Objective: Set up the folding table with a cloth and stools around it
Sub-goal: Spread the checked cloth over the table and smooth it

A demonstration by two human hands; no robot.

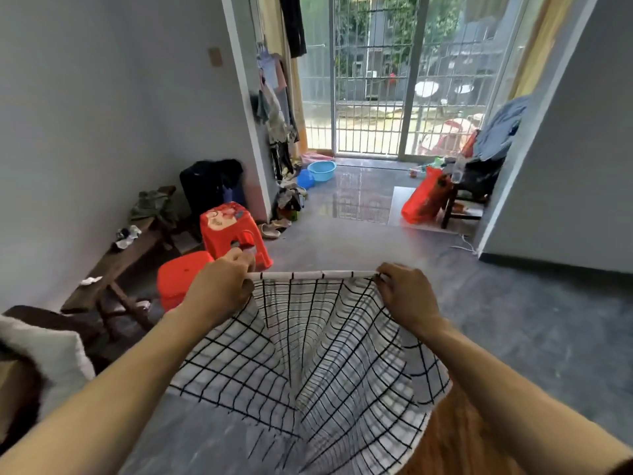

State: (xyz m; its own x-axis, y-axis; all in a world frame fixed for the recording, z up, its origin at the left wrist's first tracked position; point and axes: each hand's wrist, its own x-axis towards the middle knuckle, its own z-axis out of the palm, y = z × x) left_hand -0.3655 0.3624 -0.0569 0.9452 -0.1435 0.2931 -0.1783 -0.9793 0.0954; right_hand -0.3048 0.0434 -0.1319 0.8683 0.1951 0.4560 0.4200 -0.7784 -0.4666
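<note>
At the lower right corner of the frame, a brown wooden surface (455, 437) shows beneath the hanging cloth; whether it is the folding table cannot be told. The white cloth with a black grid (308, 354) fills the lower centre, held up by its top edge and draping down in folds toward the camera. The left hand (219, 286) pinches the top edge at its left end, fingers curled around the fabric. The right hand (406, 291) pinches the same edge at its right end. The hands are apart, and the edge between them is pulled nearly straight. Just beyond the left hand, left of centre, stand two red plastic stools: the nearer plain stool (181, 279) is partly hidden by the left wrist, and the farther printed-top stool (233, 231) stands upright behind it. A dark wooden bench (116, 265) runs along the left wall. In the upper centre, a blue basin (322, 170) rests on the floor before a barred door (368, 77). At the right, a red bag (423, 200) leans against a dark chair (469, 197).
</note>
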